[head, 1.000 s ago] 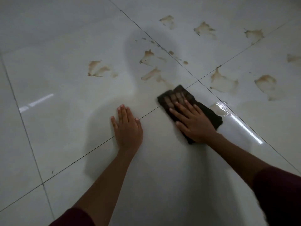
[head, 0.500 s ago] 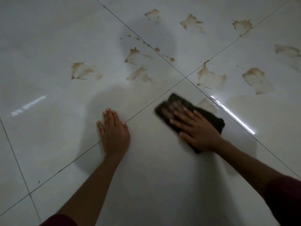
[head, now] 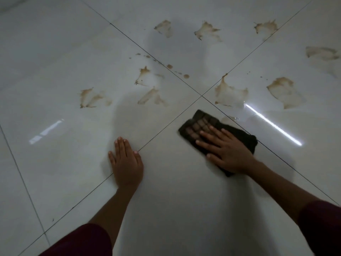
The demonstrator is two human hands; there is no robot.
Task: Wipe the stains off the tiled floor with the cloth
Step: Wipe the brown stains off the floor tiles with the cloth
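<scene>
Dark cloth (head: 206, 124) beside grout cross (head: 201, 96)

Dark cloth (head: 206, 124) flat on floor (head: 166, 200) under right hand (head: 227, 154), edges blurred. Brown stains (head: 229, 93) on glossy pale tiles beyond both hands.

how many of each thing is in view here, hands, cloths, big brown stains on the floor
hands: 2, left hand flat on the floor, right hand pressing the cloth
cloths: 1, dark cloth
big brown stains: 9, such as the stain just beyond the cloth; small specks not counted
total: 12
</scene>
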